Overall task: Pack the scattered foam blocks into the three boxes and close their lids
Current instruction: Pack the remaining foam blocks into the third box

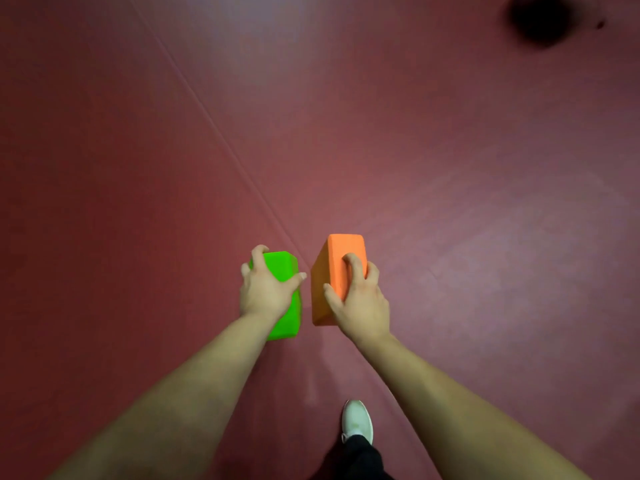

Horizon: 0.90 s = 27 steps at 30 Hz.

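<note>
- Two foam blocks in view, both in the hands, low in the frame toward 6 o'clock; they look carried clear of the floor (138,202), though contact cannot be ruled out.
- Green block (291,317): brick-shaped, long axis running away from the person. It sits at 9 o'clock of the orange block (327,271), near it with a gap between.
- Orange block: same brick shape, tipped so a broad face turns toward 9 o'clock and the far end shows.
- Handling, judged: foam should be very light and a little yielding, matt and not slippery, unlikely to be hurt by a drop. One hand per block looks enough. The best hold seems to be across the narrow width near mid-length, so the block does not swing.
- Left hand (266,289): comes over the green block from above, fingers spread wide and curled down its 9 o'clock side, thumb (299,277) hooked over the 3 o'clock edge. It grips the block.
- Right hand (360,303): clamps the orange block, fingers (349,261) curled over its upper face, thumb pressed on the broad side. It grips firmly.
- No box or lid in view; where the three boxes stand cannot be told.
- Also seen: a white shoe (356,422) at 6 o'clock, a floor seam (214,126) running toward 11 o'clock, and a dark blurred patch (540,19) at 1 o'clock.
</note>
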{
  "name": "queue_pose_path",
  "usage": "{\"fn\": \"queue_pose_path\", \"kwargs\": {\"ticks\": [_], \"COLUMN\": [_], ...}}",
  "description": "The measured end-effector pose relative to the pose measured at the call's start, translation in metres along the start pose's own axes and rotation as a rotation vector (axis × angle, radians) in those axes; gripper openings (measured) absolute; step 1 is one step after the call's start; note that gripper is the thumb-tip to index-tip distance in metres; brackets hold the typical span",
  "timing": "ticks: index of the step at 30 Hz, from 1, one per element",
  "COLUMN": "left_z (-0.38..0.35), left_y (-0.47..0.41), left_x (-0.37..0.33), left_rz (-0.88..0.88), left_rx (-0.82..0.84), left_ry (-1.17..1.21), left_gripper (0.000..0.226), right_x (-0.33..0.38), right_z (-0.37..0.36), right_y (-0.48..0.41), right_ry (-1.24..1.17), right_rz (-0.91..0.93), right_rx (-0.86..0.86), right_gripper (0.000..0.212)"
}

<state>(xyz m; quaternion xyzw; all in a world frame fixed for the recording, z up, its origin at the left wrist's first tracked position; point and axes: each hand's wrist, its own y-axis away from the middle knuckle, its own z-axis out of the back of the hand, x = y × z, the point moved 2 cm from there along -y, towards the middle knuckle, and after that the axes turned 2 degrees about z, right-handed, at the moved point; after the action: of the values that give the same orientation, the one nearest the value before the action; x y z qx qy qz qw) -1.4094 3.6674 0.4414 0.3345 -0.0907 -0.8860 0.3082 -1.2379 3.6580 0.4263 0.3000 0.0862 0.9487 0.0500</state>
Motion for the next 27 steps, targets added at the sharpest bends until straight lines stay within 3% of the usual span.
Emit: {"fn": "queue_pose_path", "kwargs": {"ticks": [6, 13, 21, 27], "left_z": [0.062, 0.082, 0.041, -0.032], "left_y": [0.100, 0.192, 0.284, 0.386], "left_x": [-0.009, -0.017, -0.043, -0.053], "left_rz": [-0.158, -0.308, -0.494, -0.610], "left_rx": [0.038, 0.100, 0.217, 0.341], "left_ry": [-0.018, -0.063, -0.146, -0.258], "left_gripper": [0.082, 0.084, 0.084, 0.085], "right_x": [0.022, 0.013, -0.050, -0.146], "right_z": [0.067, 0.114, 0.148, 0.181], "right_y": [0.113, 0.215, 0.300, 0.388], "right_ry": [-0.036, -0.132, -0.226, -0.299], "right_rz": [-0.117, -0.256, -0.465, -0.675], "right_rx": [-0.197, -0.337, -0.461, -0.557], "right_gripper": [0.080, 0.095, 0.101, 0.109]}}
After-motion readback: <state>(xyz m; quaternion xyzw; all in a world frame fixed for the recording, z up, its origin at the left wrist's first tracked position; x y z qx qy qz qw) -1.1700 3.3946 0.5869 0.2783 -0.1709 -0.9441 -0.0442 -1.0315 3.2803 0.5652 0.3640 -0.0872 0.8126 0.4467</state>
